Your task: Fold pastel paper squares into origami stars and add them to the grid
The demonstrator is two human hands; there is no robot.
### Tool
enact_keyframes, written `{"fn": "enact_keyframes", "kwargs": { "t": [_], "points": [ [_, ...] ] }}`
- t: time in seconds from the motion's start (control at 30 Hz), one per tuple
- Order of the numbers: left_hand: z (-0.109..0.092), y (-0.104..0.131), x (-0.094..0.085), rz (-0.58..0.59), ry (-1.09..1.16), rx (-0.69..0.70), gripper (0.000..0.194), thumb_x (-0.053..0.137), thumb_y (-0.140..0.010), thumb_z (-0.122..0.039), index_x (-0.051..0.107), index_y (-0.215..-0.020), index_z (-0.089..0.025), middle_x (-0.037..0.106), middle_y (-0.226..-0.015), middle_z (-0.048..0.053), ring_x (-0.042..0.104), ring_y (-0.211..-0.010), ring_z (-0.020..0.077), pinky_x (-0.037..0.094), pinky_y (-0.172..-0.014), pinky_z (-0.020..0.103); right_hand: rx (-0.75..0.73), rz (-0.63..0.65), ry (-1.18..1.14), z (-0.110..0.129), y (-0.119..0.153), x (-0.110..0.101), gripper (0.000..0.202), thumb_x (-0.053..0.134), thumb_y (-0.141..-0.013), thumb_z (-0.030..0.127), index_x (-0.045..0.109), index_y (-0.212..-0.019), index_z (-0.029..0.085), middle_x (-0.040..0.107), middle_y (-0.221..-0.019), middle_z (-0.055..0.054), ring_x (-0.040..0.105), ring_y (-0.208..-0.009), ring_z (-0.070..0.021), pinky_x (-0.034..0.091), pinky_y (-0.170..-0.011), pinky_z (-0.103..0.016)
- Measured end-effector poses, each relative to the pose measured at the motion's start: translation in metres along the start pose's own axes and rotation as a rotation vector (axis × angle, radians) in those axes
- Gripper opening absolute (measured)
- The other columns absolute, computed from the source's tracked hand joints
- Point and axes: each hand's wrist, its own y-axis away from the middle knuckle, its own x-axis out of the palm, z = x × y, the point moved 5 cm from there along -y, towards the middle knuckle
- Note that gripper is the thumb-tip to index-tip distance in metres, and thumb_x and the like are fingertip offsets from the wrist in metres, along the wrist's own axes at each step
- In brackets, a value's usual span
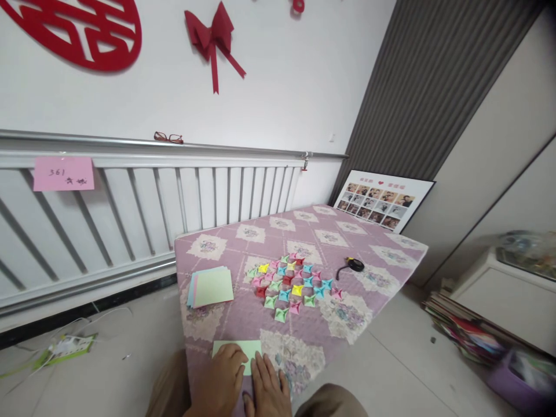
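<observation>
A pale green sheet of paper (249, 347) lies near the close edge of the cloth-covered table (243, 318). My left hand (222, 373) rests on its left part, fingers bent, pressed together and closed on the paper. Beside it, my right hand (268, 385) lies flat with stretched fingers touching the paper's right side. Farther back on the left is a stack of coloured paper (214, 287), pale green on top with pink and blue below. Several small folded paper pieces (284, 295) in green, pink, blue, yellow and red form a group in the middle.
A small black coiled item (355, 264) sits right of the folded pieces. Behind the table runs a white radiator (208, 197) with glasses (168, 138) on its top pipe. A photo board (377, 202) leans at the far end. A power strip (72, 349) lies on the floor.
</observation>
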Motion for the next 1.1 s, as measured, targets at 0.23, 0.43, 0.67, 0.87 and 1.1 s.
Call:
{"fn": "enact_keyframes", "kwargs": {
  "t": [0.23,0.43,0.67,0.87,1.1],
  "points": [
    [0.013,-0.006,0.027,0.094,-0.129,-0.044,0.028,0.039,-0.085,-0.008,0.062,-0.093,-0.022,0.060,-0.104,0.004,0.051,-0.101,0.0194,0.036,-0.092,0.031,-0.048,-0.006,-0.118,-0.020,-0.008,-0.020,0.066,0.054,-0.080,0.033,0.034,-0.143,0.026,0.044,-0.142,-0.005,0.045,-0.127,-0.0252,0.042,-0.098,-0.039],
    [0.017,-0.005,0.031,0.049,-0.152,-0.001,0.025,0.041,-0.084,-0.009,0.061,-0.092,-0.021,0.059,-0.103,0.006,0.052,-0.097,0.0207,0.040,-0.086,0.033,0.035,-0.069,-0.016,-0.114,-0.064,-0.101,0.047,0.045,-0.085,0.021,0.049,-0.131,0.017,0.058,-0.126,-0.011,0.052,-0.117,-0.0234,0.041,-0.099,-0.037],
    [0.018,-0.006,0.031,-0.020,-0.172,0.071,0.018,0.049,-0.083,-0.010,0.059,-0.088,-0.023,0.060,-0.097,0.003,0.054,-0.091,0.0197,0.043,-0.081,0.031,-0.096,0.145,0.067,-0.149,-0.136,-0.138,0.053,0.055,-0.073,0.013,0.054,-0.124,0.026,0.059,-0.122,-0.006,0.048,-0.113,-0.0247,0.036,-0.094,-0.037],
    [0.016,-0.006,0.029,-0.076,-0.193,0.120,0.016,0.050,-0.083,-0.011,0.059,-0.087,-0.023,0.059,-0.094,0.002,0.054,-0.088,0.0182,0.044,-0.079,0.028,-0.226,0.362,0.129,-0.145,-0.167,-0.125,0.051,0.058,-0.069,0.012,0.058,-0.118,0.024,0.062,-0.118,-0.007,0.048,-0.110,-0.0257,0.031,-0.085,-0.036],
    [0.014,-0.007,0.029,-0.067,-0.201,0.098,0.016,0.048,-0.084,-0.010,0.058,-0.088,-0.022,0.058,-0.094,0.004,0.053,-0.088,0.0189,0.044,-0.079,0.030,-0.311,0.480,0.194,-0.145,-0.182,-0.116,0.036,0.057,-0.069,0.014,0.062,-0.104,0.020,0.062,-0.112,-0.010,0.049,-0.106,-0.0271,0.028,-0.082,-0.038]
  ]
}}
